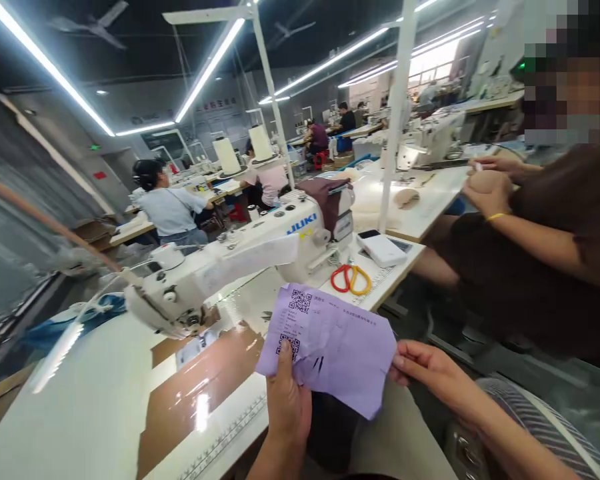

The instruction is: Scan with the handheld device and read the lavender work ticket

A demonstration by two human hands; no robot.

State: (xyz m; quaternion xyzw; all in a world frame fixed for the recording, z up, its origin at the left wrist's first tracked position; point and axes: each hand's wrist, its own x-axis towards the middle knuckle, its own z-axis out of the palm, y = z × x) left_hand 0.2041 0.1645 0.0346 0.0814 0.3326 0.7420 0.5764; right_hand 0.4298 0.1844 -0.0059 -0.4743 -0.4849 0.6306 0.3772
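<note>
Both hands meet near the bottom centre of the frame around a purple slip [330, 347] printed with QR codes. Left hand [287, 400] grips the slip's lower left part, thumb pressed flat over the paper just below the lower code. Right hand [427, 373] pinches the right edge between fingertips, closed on the paper. Between the two grips the slip is spread, slightly creased, above the person's lap and just off the near edge of the white table [80, 407]. Above it, mid-frame, stands a white sewing machine [240, 257], with red and yellow scissors [350, 279] to the right. At the upper right, a co-worker's hands [490, 183] work over another table.
</note>
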